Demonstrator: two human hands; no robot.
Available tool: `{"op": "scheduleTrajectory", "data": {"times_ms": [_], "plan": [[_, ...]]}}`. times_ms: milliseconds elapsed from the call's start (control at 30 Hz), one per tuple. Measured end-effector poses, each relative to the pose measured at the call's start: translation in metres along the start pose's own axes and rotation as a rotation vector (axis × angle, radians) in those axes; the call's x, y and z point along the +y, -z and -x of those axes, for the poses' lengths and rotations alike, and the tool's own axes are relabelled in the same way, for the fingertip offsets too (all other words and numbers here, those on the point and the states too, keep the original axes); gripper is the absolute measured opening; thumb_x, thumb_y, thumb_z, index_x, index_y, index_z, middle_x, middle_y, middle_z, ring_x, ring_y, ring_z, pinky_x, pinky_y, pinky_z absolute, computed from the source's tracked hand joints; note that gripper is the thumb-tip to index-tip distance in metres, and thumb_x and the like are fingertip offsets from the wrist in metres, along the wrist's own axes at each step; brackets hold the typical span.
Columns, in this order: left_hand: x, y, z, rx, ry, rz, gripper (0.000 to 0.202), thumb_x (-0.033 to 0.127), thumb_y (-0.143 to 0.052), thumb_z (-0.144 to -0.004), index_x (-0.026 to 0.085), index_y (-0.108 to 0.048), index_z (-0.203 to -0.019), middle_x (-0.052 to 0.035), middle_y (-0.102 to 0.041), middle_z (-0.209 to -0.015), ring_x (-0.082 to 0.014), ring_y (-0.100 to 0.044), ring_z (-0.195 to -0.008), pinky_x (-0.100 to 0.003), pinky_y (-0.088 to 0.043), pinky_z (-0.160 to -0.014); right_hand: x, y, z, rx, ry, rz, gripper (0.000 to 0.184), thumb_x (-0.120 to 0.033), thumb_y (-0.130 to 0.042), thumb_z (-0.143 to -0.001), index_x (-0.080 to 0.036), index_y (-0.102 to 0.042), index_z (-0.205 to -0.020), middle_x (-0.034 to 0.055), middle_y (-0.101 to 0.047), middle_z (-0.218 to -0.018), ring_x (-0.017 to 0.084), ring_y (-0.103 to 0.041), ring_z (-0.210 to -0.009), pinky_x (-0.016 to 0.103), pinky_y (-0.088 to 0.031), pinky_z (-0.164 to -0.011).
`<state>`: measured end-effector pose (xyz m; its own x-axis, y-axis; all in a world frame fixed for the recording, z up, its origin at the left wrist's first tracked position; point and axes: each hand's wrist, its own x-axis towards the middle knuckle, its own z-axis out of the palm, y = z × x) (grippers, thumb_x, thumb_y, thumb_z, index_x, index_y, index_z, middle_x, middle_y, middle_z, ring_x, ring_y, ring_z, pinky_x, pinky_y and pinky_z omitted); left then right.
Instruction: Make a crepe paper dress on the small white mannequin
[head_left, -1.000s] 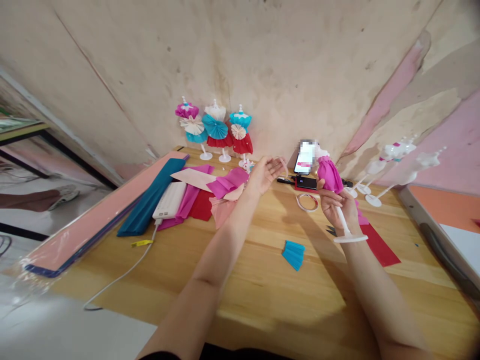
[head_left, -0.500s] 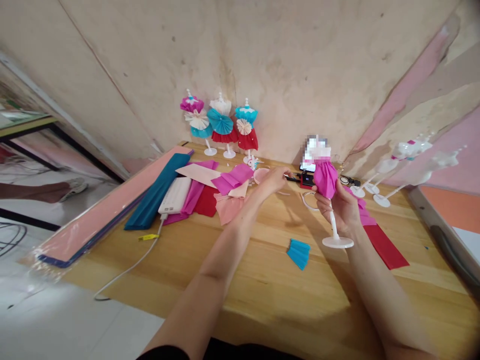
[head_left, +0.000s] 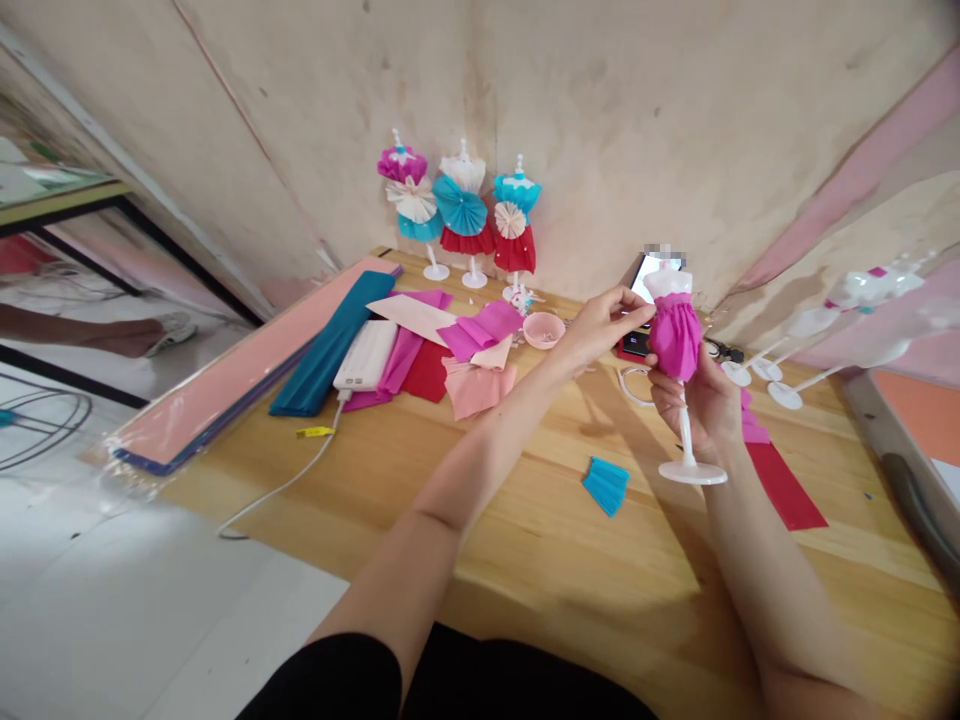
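Note:
My right hand is closed around a small white mannequin on a stand, keeping it upright above the table. A gathered magenta crepe-paper skirt wraps the mannequin's lower body, and the round white base hangs below my fingers. My left hand is at the skirt's left upper edge, its thumb and fingers pinched together. Whatever lies between those fingertips is too small to make out. On the table below is a pleated piece of blue paper.
Three dressed mannequins stand by the wall. A pink bowl, paper strips and a white power bank with a cable lie left of centre. A phone leans behind my hands; bare mannequins stand at right.
My left hand has moved right, from beside the pink bowl to the mannequin's skirt. My right hand still holds the mannequin. The whole view has shifted slightly.

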<state>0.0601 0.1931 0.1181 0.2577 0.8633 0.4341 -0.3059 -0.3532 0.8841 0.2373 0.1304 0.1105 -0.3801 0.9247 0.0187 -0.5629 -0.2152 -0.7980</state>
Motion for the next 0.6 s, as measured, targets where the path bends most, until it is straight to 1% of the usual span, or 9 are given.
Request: {"op": "scheduleTrajectory", "data": {"times_ms": [133, 267, 367, 467, 600], "plan": [[-0.006, -0.003, -0.001, 0.043, 0.01, 0.024, 0.025, 0.038, -0.066, -0.084, 0.015, -0.056, -0.085, -0.0059, -0.063, -0.088, -0.0137, -0.058, -0.085, -0.027, -0.045, -0.081, 0.002, -0.003, 0.0, -0.018, -0.005, 0.014, 0.029, -0.042, -0.043, -0.098, -0.021, -0.061, -0.109, 0.0069, -0.063, -0.095, 0.008, -0.044, -0.055, 0.017, -0.047, -0.044], [-0.009, -0.005, -0.002, 0.053, 0.004, 0.053, 0.022, 0.037, -0.065, -0.084, 0.016, -0.056, -0.086, -0.0039, -0.062, -0.088, -0.0131, -0.06, -0.084, -0.028, -0.046, -0.082, 0.003, -0.005, -0.001, -0.014, -0.008, 0.015, 0.028, -0.041, -0.044, -0.098, -0.022, -0.062, -0.108, 0.0068, -0.063, -0.094, 0.009, -0.043, -0.055, 0.019, -0.046, -0.041], [-0.011, -0.005, -0.003, 0.052, 0.004, 0.085, 0.019, 0.033, -0.065, -0.084, 0.016, -0.056, -0.085, -0.0045, -0.062, -0.089, -0.0136, -0.06, -0.084, -0.029, -0.047, -0.082, 0.003, -0.005, 0.0, -0.024, -0.024, -0.017, 0.029, -0.041, -0.042, -0.099, -0.022, -0.062, -0.107, 0.0065, -0.064, -0.094, 0.008, -0.043, -0.055, 0.018, -0.047, -0.042], [-0.012, -0.005, -0.003, 0.06, 0.03, 0.117, 0.018, 0.031, -0.066, -0.083, 0.016, -0.056, -0.084, -0.0051, -0.062, -0.087, -0.014, -0.059, -0.084, -0.029, -0.046, -0.082, 0.003, -0.004, 0.0, -0.031, -0.036, -0.031, 0.029, -0.04, -0.041, -0.099, -0.021, -0.061, -0.107, 0.0065, -0.064, -0.095, 0.007, -0.043, -0.055, 0.016, -0.047, -0.043], [-0.01, -0.005, -0.003, 0.066, 0.055, 0.127, 0.019, 0.032, -0.067, -0.083, 0.016, -0.056, -0.083, -0.0055, -0.063, -0.086, -0.0139, -0.058, -0.083, -0.028, -0.046, -0.083, 0.003, -0.003, 0.0, -0.01, -0.044, -0.027, 0.028, -0.041, -0.043, -0.098, -0.022, -0.062, -0.105, 0.0065, -0.065, -0.095, 0.008, -0.043, -0.054, 0.017, -0.045, -0.041]]}}
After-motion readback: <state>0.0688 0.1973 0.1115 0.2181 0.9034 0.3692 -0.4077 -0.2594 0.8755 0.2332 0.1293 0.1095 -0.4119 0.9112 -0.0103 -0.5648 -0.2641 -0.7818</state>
